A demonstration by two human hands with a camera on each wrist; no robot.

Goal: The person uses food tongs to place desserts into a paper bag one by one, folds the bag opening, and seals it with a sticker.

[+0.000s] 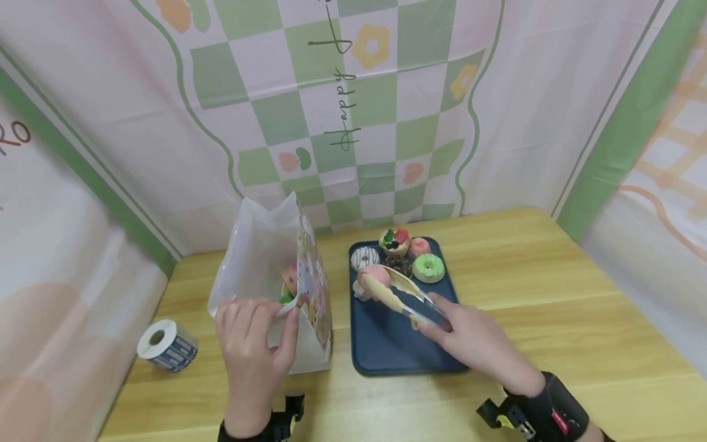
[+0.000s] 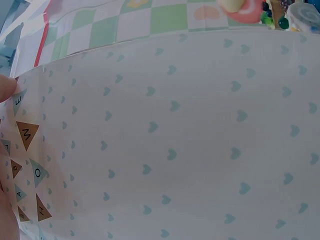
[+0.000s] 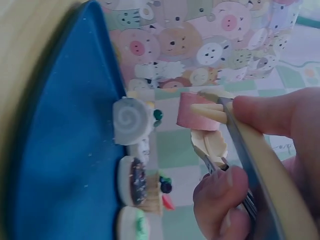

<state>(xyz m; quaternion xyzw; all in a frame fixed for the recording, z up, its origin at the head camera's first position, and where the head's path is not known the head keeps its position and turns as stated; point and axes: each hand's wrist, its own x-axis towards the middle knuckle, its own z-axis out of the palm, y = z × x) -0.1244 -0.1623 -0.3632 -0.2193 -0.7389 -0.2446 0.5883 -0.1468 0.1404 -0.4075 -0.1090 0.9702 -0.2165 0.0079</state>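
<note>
checkered cloth [image 1: 353, 104] backs the table [image 1: 525, 276]; right hand [image 1: 469, 341] grips tongs [image 1: 389, 299], tips around the pink cake [image 1: 378, 275] over the tray [image 1: 381, 341], near its left edge; left hand [image 1: 250, 337], farther off, pinches the rim of the bag [image 1: 315, 288], left of the pink cake.

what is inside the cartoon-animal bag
Inside the cartoon-animal bag, a pinkish item and a bit of something green show, both too unclear to identify. The bottom is covered by the near wall and left hand.

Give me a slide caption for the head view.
Right hand grips tongs holding a pink treat over a blue tray; left hand holds an open bag.
</note>
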